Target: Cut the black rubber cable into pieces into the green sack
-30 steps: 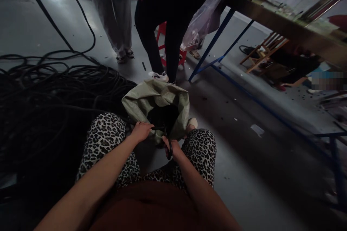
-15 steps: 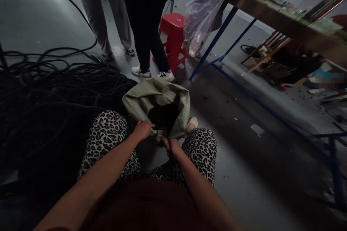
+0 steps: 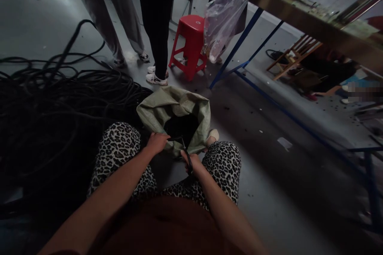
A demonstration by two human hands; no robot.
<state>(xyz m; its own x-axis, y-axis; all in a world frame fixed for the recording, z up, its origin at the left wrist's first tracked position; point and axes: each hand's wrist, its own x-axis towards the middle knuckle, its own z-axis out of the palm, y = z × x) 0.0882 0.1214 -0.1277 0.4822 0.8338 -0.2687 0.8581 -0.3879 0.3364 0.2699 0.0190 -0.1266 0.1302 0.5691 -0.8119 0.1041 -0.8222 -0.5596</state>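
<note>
The green woven sack (image 3: 175,107) stands on the floor between the person's knees, its mouth open and its inside dark. It looks soft and floppy, likely light cloth, best gripped at the rolled rim. The left hand (image 3: 157,142) is closed on the near rim of the sack. The right hand (image 3: 191,162), just nearer than the sack, is clamped on a thin black cable (image 3: 183,147) that runs into its mouth; the cable seems limp, probably a little springy. Both forearms reach forward and down, wrists close together.
</note>
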